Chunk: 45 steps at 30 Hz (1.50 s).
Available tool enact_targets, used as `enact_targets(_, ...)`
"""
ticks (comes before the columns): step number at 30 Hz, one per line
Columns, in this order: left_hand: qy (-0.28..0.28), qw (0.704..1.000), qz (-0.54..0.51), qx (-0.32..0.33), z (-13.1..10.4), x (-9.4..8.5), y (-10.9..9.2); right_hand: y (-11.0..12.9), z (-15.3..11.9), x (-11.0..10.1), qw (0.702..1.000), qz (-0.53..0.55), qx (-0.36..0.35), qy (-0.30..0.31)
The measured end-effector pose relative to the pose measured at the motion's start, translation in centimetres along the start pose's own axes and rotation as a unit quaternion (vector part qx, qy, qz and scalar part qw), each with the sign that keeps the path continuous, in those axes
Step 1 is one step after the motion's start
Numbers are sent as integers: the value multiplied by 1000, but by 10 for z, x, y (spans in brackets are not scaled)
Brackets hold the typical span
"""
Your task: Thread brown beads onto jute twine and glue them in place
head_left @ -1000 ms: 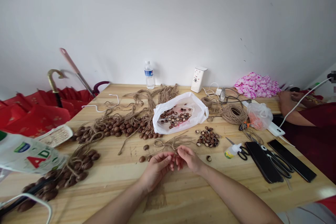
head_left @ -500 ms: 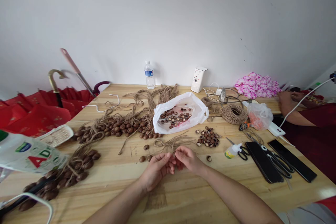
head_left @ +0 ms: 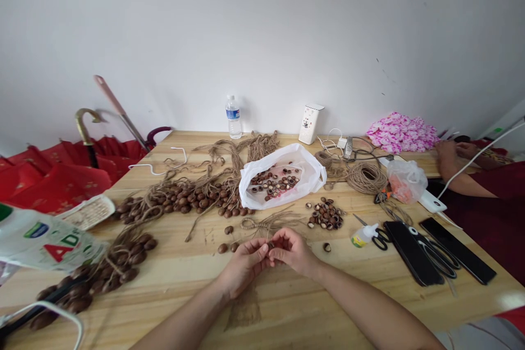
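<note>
Close together over the front middle of the table, my left hand (head_left: 247, 266) and my right hand (head_left: 296, 253) meet at the fingertips. Both pinch a small brown nutshell (head_left: 270, 246), mostly covered by the fingers. Just beyond them lies a looped twine cord (head_left: 262, 223) with loose ends fanning to the right. A few whole brown nuts (head_left: 222, 248) rest left of my left hand. To the right are a pile of half nutshells (head_left: 326, 213) and one single half shell (head_left: 326, 247).
A white plastic bag (head_left: 283, 197) of shells stands open behind the hands. Strung nuts (head_left: 184, 197) spread left; a large bottle (head_left: 49, 243) lies nearby. Right are a glue bottle (head_left: 363, 235), scissors (head_left: 437, 254), phones and a twine coil (head_left: 366, 178). Another person's arm (head_left: 459, 175) is far right.
My fingers have shifted around the small nutshell, drawing closer together at the tips, and its dark edge shows more between them. The things on the table have stayed put.
</note>
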<state>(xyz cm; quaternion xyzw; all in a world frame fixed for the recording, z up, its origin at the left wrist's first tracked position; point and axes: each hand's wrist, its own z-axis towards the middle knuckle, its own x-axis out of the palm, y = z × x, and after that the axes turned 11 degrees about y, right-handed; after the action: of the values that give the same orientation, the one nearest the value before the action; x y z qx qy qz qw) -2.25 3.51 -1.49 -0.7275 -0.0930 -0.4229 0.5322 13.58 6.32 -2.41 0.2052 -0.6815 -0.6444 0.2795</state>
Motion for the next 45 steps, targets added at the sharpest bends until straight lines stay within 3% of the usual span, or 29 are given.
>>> enact_targets(6,4,1000,12,6,-1,3,1,-2,-5,5,987,-133,-82,-42)
enact_targets(15,5,999,35,12,-2,1,3,4,-9,9,947,-289,-116,-77)
enact_targets(25,10,997,68,22,-3,2,2,8,-11,13,919,-348,-159,-99)
enact_targets(39,0,995,98,26,-4,2,3,8,-10,15,908,-369,-170,-102)
enact_targets(45,4,998,64,19,-4,4,3,5,-10,18,900,-382,-181,-109)
